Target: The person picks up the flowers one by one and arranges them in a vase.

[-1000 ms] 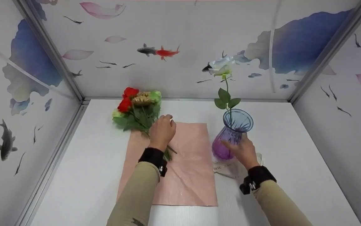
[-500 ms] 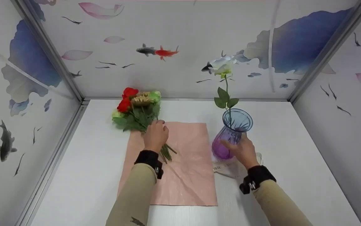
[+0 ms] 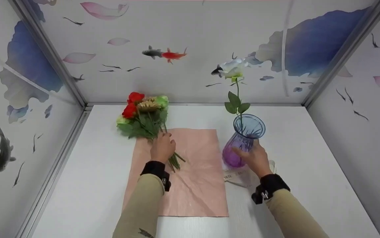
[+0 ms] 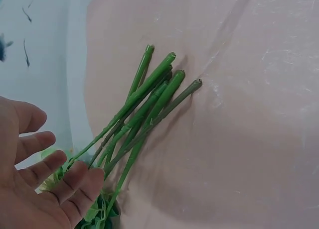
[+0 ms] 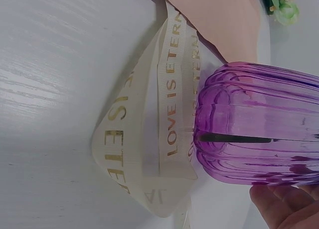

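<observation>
Left hand [image 3: 163, 148]: held over the stems [image 4: 158, 107], fingers parted and loosely bent, nothing gripped; whether any stem is touched cannot be told. Right hand [image 3: 255, 157]: vase [image 3: 232, 161] gripped low on its side, thumb laid across the front. Compared with a second ago, the left hand has been drawn slightly leftward and back along the bunch, while the vase and right hand are left in place. By this shift, the stems are judged to be brought within reach of the fingers, with none yet taken. White rose [image 3: 232, 67]: stood in the blue-and-purple vase, the only flower seen there. Bunch of flowers [image 3: 143, 119], red, gold and pale green: laid with its heads beyond the pink sheet [image 3: 199, 178], stem ends upon it. Ribbon [image 5: 172, 104], cream, gold-lettered: looped beside the vase's base. All are carried on a white counter [image 3: 292, 142], backed by a printed wall [image 3: 190, 82].
</observation>
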`<state>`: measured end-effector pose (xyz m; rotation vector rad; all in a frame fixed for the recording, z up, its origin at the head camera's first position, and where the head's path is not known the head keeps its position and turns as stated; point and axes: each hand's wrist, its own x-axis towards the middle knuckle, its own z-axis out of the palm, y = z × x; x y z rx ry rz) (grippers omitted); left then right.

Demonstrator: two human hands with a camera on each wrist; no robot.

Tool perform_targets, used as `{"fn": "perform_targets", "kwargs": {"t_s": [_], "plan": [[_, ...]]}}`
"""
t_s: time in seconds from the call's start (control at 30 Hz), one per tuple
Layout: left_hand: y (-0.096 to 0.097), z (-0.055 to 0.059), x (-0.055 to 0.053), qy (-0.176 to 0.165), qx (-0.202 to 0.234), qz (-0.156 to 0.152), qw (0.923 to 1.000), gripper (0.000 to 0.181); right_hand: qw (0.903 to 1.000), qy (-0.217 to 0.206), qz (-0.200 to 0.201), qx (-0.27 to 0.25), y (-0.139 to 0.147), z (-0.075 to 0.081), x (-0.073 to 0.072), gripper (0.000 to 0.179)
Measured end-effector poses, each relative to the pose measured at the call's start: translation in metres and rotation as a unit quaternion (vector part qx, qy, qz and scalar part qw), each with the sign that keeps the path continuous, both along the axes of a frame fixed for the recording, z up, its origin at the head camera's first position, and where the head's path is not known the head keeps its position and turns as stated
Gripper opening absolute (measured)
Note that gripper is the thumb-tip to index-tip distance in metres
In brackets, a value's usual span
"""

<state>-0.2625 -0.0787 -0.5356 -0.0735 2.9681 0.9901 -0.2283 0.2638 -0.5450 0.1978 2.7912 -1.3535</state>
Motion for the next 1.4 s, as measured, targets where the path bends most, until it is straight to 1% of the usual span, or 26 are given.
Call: {"fn": "perform_targets", "kwargs": {"t_s": [0.17, 0.3, 0.47, 0.57, 0.8, 1.03, 1.17, 1.33, 1.4], "plan": [[0.001, -0.005, 0.000, -0.025, 0.021, -0.007, 0.9994, 0.041, 1.0000, -0.003, -0.001, 0.003, 0.000, 0.000, -0.001, 0.115], [0.002, -0.007, 0.000, -0.055, 0.033, -0.014, 0.9979, 0.044, 1.0000, -0.007, 0.000, 0.000, -0.001, 0.001, -0.001, 0.116], [0.004, -0.012, 0.001, -0.087, 0.027, -0.024, 0.9956, 0.045, 0.9998, 0.011, 0.003, 0.019, -0.001, 0.000, 0.000, 0.116], [0.005, -0.015, 0.002, -0.100, 0.027, -0.021, 0.9944, 0.045, 0.9995, 0.018, 0.007, 0.024, -0.001, -0.001, 0.000, 0.114], [0.006, -0.018, 0.004, -0.114, 0.028, -0.014, 0.9930, 0.044, 0.9999, 0.006, 0.002, 0.013, 0.000, -0.001, 0.000, 0.117], [0.006, -0.018, 0.005, -0.126, 0.018, -0.022, 0.9916, 0.044, 0.9999, 0.009, -0.001, 0.014, 0.000, 0.000, 0.001, 0.117], [0.005, -0.020, 0.006, -0.133, 0.009, -0.026, 0.9908, 0.045, 0.9998, 0.009, 0.001, 0.016, 0.001, -0.001, 0.000, 0.117], [0.003, -0.023, 0.008, -0.121, -0.009, -0.041, 0.9918, 0.042, 0.9998, 0.009, 0.002, 0.019, 0.000, -0.001, 0.000, 0.117], [0.003, -0.023, 0.008, -0.114, -0.014, -0.045, 0.9923, 0.041, 0.9996, 0.016, 0.001, 0.022, 0.000, -0.001, 0.000, 0.116]]}}
